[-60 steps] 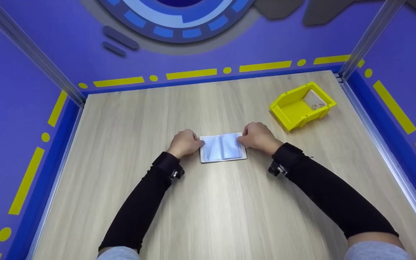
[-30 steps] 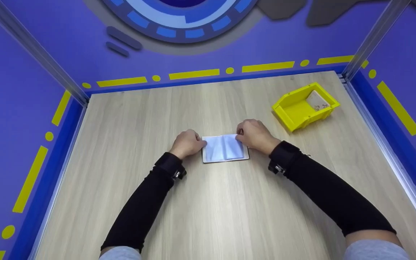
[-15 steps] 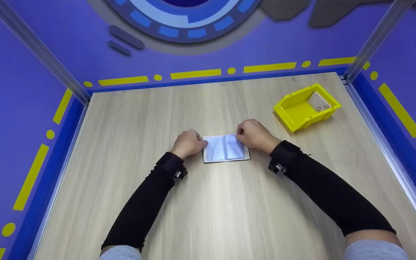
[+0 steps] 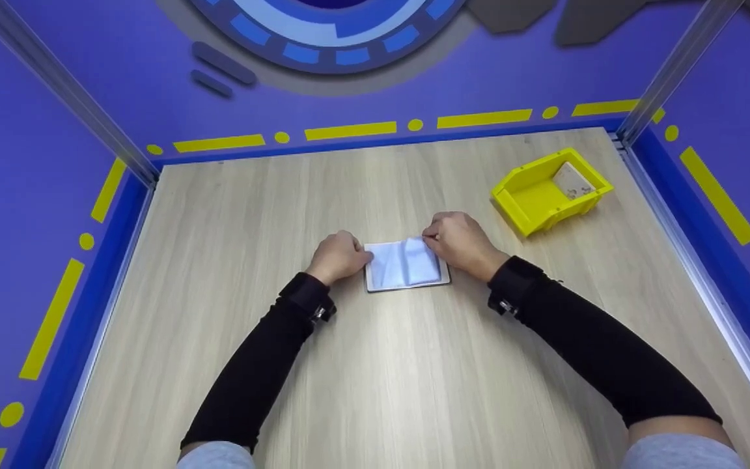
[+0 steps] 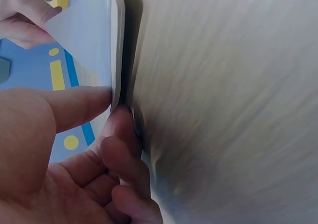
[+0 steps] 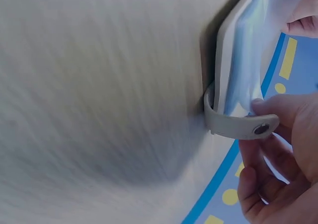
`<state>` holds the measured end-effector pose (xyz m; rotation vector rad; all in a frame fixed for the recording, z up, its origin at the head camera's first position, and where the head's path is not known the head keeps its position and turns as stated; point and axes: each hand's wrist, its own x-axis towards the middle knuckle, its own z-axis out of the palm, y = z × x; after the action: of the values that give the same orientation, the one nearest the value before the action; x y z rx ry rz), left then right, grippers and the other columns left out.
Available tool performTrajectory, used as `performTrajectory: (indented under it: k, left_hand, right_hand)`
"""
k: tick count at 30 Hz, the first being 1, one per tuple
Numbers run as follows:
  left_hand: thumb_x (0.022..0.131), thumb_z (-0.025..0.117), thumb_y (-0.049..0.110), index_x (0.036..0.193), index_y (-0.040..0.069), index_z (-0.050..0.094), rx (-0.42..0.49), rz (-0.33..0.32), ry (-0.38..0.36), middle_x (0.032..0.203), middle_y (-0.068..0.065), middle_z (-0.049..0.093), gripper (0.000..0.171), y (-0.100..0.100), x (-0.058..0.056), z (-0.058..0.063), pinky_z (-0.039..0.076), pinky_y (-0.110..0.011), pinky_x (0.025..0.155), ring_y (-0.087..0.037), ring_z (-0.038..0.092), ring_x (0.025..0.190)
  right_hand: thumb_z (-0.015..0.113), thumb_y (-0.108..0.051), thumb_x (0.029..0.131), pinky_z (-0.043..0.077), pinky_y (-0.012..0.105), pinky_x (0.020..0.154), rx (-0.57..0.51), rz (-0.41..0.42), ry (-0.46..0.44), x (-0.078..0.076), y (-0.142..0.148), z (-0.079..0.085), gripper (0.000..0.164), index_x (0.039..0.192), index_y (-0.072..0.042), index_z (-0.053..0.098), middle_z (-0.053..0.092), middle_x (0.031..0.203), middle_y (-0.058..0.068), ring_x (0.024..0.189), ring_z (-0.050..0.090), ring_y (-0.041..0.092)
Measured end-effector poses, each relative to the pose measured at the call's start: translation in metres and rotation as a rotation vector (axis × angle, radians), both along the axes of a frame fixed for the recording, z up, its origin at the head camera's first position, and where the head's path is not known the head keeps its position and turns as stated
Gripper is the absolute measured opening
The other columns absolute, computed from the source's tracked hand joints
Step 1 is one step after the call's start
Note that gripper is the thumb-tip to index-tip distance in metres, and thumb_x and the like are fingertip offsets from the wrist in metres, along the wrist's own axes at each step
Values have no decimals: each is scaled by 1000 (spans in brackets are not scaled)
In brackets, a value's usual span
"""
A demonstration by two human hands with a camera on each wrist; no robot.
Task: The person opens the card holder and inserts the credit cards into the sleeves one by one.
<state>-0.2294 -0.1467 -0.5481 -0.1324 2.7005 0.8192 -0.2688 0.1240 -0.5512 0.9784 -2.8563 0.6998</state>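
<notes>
On the table in the head view, a small card holder lies spread open, its clear bluish plastic sleeves facing up. My left hand pinches its left edge; the left wrist view shows the thumb on top and curled fingers beneath the pale cover. My right hand pinches the upper right corner of the sleeves, which are raised slightly there. In the right wrist view, a pale strap with a metal snap sticks out from the cover beside the right thumb.
A yellow bin stands at the back right of the wooden table, with a patterned pale card leaning inside. Blue-purple panels with yellow marks enclose the table at the back and both sides.
My right hand has shifted from the holder's right edge a little left and away from me, lifting the sleeves' upper right corner. The left hand keeps its grip on the left edge.
</notes>
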Motion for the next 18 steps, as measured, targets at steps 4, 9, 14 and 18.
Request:
performTrajectory:
  k: [4, 9, 14, 18]
  left_hand:
    - [101, 75, 32, 60, 21, 48, -9, 0, -5, 58, 9, 42, 50, 0, -1, 0, 30, -28, 52, -11, 41, 54]
    - [100, 75, 31, 59, 22, 48, -16, -13, 19, 57, 10, 41, 50, 0, 0, 1, 31, -29, 54, -12, 41, 55]
    - [99, 74, 30, 58, 22, 46, -20, -20, 35, 56, 10, 39, 51, -1, 1, 1, 29, -29, 54, -11, 39, 54]
    - [100, 74, 30, 59, 22, 47, -13, -15, 31, 57, 10, 41, 50, 0, 1, 1, 29, -29, 53, -11, 40, 54]
  right_hand:
    - [76, -11, 102, 62, 46, 83, -4, 12, 24, -1, 0, -1, 14, 104, -5, 88, 78, 97, 13, 90, 75, 28]
    - [75, -14, 98, 58, 42, 79, -4, -63, -74, -2, -1, 3, 15, 98, -2, 85, 71, 94, 12, 85, 68, 27]
    - [73, -21, 100, 52, 35, 78, -13, -147, -247, -6, -4, 8, 19, 97, -4, 81, 69, 94, 9, 87, 63, 25]
    - [70, -23, 101, 50, 33, 76, -71, -187, -380, -8, -7, 14, 19, 95, -8, 80, 69, 92, 6, 85, 62, 23]
